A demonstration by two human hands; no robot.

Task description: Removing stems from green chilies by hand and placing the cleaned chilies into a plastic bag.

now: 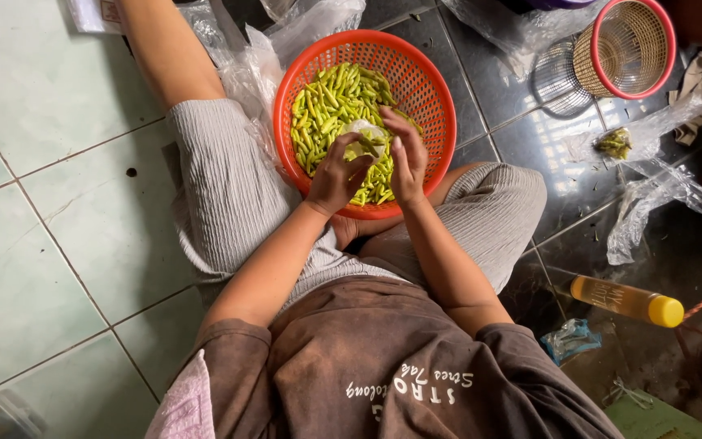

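Head view: left hand (pixel 336 177) and right hand (pixel 406 156) are close together over the near half of the round orange perforated plastic basket (pixel 424 89). Both pinch a small crumpled clear plastic bag (pixel 365 140) between them; left fingers curl under it, right fingers sit flat on its far side. So both are clamped on the bag, neither is free.

Directly under and beyond the hands: a heap of small green chillies (pixel 331 102) filling the basket, which rests against the person's lap between the knees.

Step in hand, as I judge it: handling the bag over the chilli heap, either filling or emptying it. Can't tell which. Any further move calls for keeping the bag mouth open with one hand while the other works the chillies, and keeping it over the basket.

Farther right of the hands: a smaller red-rimmed woven basket (pixel 629 45) on its side, loose clear plastic sheets (pixel 652 199) on dark tiles, a yellow-capped bottle (pixel 627 299) lying flat.

Hard to make out: bag contents, bag mouth, fingertips behind the plastic. The small greenish pile (pixel 613 143) by the sheets is unclear. Lower frame is blocked by the brown shirt (pixel 383 366).
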